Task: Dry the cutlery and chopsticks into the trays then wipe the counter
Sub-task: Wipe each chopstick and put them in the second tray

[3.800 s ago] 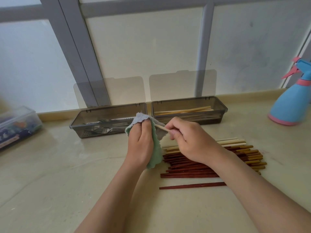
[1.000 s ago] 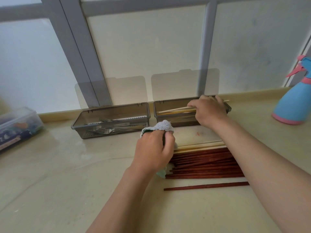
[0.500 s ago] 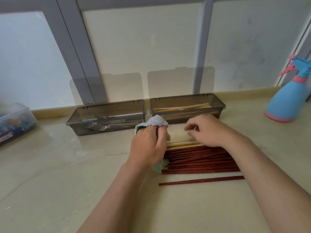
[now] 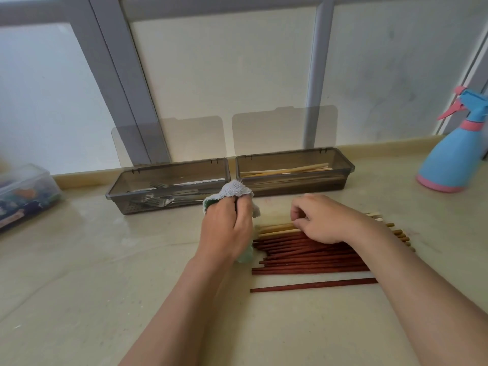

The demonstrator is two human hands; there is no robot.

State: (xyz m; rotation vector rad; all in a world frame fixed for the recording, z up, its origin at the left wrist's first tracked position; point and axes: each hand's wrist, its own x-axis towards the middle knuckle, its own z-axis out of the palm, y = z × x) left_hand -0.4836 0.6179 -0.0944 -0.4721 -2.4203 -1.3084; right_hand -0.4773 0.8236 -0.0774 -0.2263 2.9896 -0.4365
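My left hand (image 4: pixel 225 228) grips a grey-green cloth (image 4: pixel 235 190) just in front of the trays. My right hand (image 4: pixel 320 220) lies over the pile of chopsticks, fingers curled onto a pale bamboo chopstick (image 4: pixel 274 229) at the pile's far edge. Several dark red chopsticks (image 4: pixel 303 256) lie side by side on the counter, one (image 4: pixel 311 285) apart nearer me. The left tray (image 4: pixel 116 192) holds forks and other metal cutlery (image 4: pixel 163 198). The right tray (image 4: pixel 348 167) holds a few pale chopsticks (image 4: pixel 287 170).
A blue and pink spray bottle (image 4: pixel 456 154) stands at the far right. A clear plastic box (image 4: pixel 25 194) sits at the left edge. Both tray lids stand open against the window wall (image 4: pixel 224 75) behind.
My right hand laid a pale chopstick in the right tray, then came back to the pile and curled onto another pale one. My left hand kept the cloth.
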